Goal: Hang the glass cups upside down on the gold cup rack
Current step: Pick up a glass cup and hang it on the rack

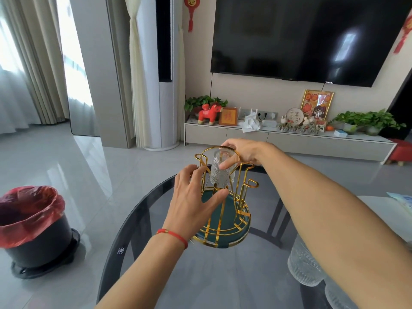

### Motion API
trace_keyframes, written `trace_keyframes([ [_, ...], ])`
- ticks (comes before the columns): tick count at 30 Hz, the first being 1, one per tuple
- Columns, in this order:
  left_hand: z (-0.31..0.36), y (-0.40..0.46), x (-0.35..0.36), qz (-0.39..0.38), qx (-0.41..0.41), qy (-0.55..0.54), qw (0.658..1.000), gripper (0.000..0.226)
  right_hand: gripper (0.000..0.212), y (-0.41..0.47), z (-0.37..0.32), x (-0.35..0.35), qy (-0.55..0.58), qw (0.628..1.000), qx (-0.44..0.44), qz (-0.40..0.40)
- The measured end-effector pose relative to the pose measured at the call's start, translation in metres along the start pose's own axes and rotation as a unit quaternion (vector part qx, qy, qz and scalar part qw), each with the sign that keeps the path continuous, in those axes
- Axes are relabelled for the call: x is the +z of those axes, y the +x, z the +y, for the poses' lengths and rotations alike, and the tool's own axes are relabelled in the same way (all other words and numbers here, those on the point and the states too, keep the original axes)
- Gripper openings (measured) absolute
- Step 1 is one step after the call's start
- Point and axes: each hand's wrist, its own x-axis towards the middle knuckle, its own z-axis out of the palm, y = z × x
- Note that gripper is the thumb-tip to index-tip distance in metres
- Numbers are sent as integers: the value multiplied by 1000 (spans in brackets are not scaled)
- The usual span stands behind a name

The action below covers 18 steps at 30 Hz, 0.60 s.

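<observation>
A gold wire cup rack [243, 204] with a dark green round base stands on a dark glass table [142, 230]. My right hand [244, 152] grips the bottom of a ribbed clear glass cup [219, 175], held upside down over one of the rack's far prongs. My left hand [196, 201] rests against the rack's near left side, fingers spread on its wires. Other ribbed glass cups [303, 266] stand at the lower right, partly hidden under my right forearm.
A black bin [33, 226] with a red liner stands on the floor to the left. Beyond the table are a TV cabinet [289, 139] with ornaments and plants, a wall TV and a tall white air conditioner [166, 108]. Paper lies on a white surface [399, 206] at the right.
</observation>
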Motion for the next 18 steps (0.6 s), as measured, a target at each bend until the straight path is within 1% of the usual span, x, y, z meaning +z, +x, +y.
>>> trace_keyframes([
  [4,2,0,1,13,-7,-20,1000,77,62,1,4,-5,47,999,-6,-23],
  [9,3,2,3,20,-12,-42,999,77,43,4,12,-4,71,997,-5,-7],
  [11,2,2,2,22,-8,-53,998,75,42,1,12,-1,64,998,-6,4],
  [14,-4,-3,-1,11,6,-73,997,74,51,-9,13,-1,41,997,-26,58],
  [18,-10,-13,-5,2,16,-66,998,80,50,-39,19,-9,41,987,-49,148],
])
